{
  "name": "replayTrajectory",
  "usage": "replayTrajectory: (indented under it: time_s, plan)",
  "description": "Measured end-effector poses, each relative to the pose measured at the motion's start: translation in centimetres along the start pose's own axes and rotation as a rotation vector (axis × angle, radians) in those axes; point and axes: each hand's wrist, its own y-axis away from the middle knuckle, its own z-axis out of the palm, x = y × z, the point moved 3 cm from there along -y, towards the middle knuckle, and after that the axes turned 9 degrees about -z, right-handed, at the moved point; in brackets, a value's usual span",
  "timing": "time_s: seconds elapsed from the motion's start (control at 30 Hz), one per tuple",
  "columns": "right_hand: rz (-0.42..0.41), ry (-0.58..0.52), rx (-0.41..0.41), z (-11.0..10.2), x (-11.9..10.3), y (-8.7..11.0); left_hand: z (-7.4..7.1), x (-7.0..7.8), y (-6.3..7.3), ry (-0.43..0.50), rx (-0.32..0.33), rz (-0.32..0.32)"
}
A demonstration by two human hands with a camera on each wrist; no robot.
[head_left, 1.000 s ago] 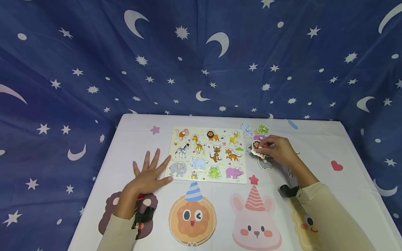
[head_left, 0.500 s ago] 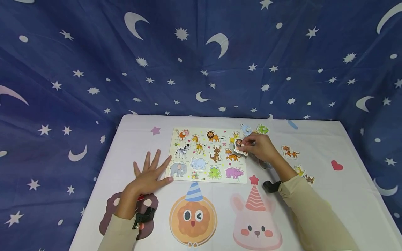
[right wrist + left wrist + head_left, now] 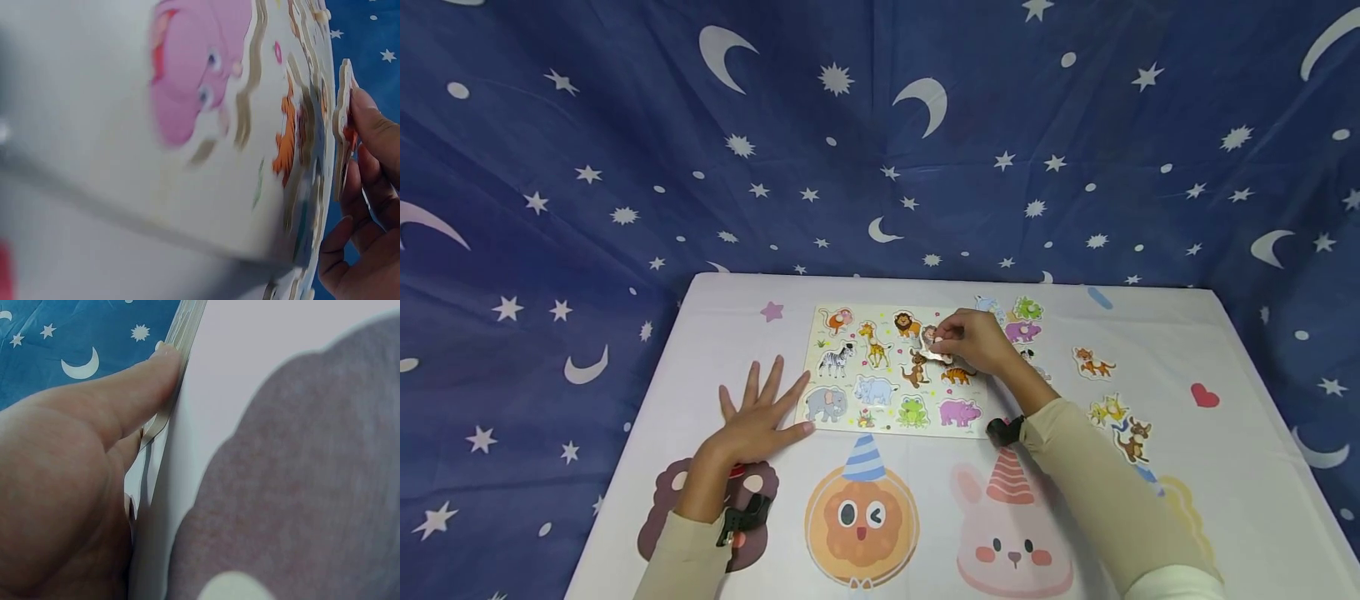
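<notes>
My right hand (image 3: 981, 337) pinches a wooden lion puzzle piece (image 3: 929, 340) between thumb and fingers. It is over the upper right of the animal puzzle board (image 3: 868, 314), near the board's lion picture (image 3: 907, 324). In the right wrist view the lion piece (image 3: 342, 134) stands tilted on edge, apart from the board's surface. My left hand (image 3: 756, 427) lies flat with spread fingers at the board's left edge. The thumb (image 3: 134, 387) touches the board's edge in the left wrist view.
Right of the board lie a frog piece (image 3: 1028, 308), a hippo piece (image 3: 1022, 332) and other loose pieces. Farther right are a tiger piece (image 3: 1093, 364), a giraffe piece (image 3: 1107, 409) and a kangaroo piece (image 3: 1133, 440). A starry blue cloth (image 3: 820, 200) hangs behind the table.
My right hand has carried the lion piece left from the pile of loose pieces to over the board. My left hand has stayed put.
</notes>
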Motion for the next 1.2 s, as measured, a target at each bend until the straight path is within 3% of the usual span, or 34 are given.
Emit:
replayTrajectory:
  time_s: [0.37, 0.53, 0.87, 1.2]
  plan:
    - [0.047, 0.0, -0.04, 1.8, -0.8, -2.7, 0.1, 0.2, 0.2, 0.06, 0.023, 0.043]
    - [0.065, 0.004, -0.027, 2.2, -1.1, -3.8, 0.0, 0.4, 0.2, 0.026, 0.001, 0.018]
    - [0.095, 0.021, -0.025, 2.4, -1.1, -4.9, 0.6, -0.3, -0.4, 0.036, 0.006, 0.026]
    - [0.114, 0.08, -0.061, 2.8, -0.8, -5.4, -0.2, 0.2, 0.0, 0.006, -0.007, -0.001]
